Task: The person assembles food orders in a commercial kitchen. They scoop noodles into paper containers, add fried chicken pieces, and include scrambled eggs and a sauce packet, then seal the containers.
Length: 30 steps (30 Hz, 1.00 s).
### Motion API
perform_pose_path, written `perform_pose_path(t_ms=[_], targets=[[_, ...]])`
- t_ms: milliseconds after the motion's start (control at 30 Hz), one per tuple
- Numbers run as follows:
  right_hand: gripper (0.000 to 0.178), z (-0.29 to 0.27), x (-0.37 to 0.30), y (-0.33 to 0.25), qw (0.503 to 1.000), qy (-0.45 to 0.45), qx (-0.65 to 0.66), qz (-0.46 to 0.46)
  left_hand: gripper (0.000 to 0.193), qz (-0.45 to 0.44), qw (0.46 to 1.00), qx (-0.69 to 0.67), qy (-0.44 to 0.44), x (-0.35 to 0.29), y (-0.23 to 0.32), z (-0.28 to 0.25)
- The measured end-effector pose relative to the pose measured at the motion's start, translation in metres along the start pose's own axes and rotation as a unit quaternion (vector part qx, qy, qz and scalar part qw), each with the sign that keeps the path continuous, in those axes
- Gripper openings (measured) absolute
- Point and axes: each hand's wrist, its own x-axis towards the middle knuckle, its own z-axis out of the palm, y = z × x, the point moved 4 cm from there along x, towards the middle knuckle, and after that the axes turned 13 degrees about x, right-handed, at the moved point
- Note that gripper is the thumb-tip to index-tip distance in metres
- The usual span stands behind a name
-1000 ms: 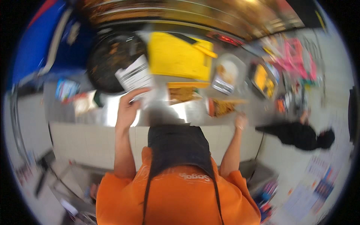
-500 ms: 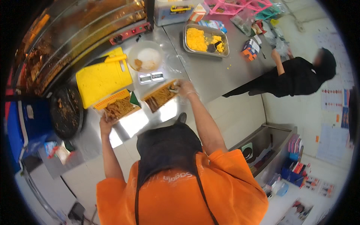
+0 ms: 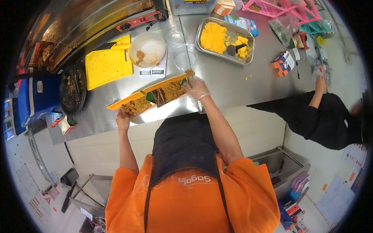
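Note:
Two open takeaway food boxes lie end to end at the counter's near edge, their yellow-orange lid flaps standing along the far side. The left food box [image 3: 135, 107] has yellowish rice with brown chopped pieces at its left end. My left hand [image 3: 122, 121] grips that box's near left corner. In the right food box [image 3: 171, 93], rice lies beside dark brown strips. A clear glove covers my right hand [image 3: 197, 89], which is closed on this box's right end. Green pieces [image 3: 150, 97] show at the boxes' inner ends. My fingertips are partly hidden at both boxes.
Beyond the boxes stand a white bowl [image 3: 147, 49] on a kitchen scale [image 3: 157, 70] and a yellow cutting board [image 3: 105, 70]. A dark pan [image 3: 73, 89] is at the left. Farther right are a metal tray of yellow food [image 3: 248, 58] and a co-worker in black [image 3: 326, 118].
The two boxes, apart and at different angles before, now meet in one line. My right hand has brought its box against the left one. The view has shifted, and the co-worker appears farther right.

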Motion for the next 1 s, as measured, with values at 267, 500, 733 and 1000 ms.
perform_pose_path(t_ms=[267, 500, 733, 1000], targets=[[0.054, -0.018, 0.030, 0.002, 0.964, -0.041, -0.185, -0.184, 0.041, -0.018, 0.997, 0.072, 0.035, 0.003, 0.005, -0.002], [0.041, -0.044, 0.028, 0.016, 0.990, -0.006, -0.076, -0.123, 0.045, -0.039, 0.993, 0.107, 0.030, -0.007, 0.022, 0.000], [0.044, -0.017, -0.023, -0.023, 0.957, 0.095, 0.035, -0.273, 0.054, -0.025, 0.988, 0.155, 0.012, -0.013, 0.054, 0.009], [0.028, -0.075, -0.009, 0.097, 0.994, 0.026, 0.064, -0.084, 0.048, 0.002, 0.997, 0.077, -0.023, -0.032, 0.139, 0.064]])
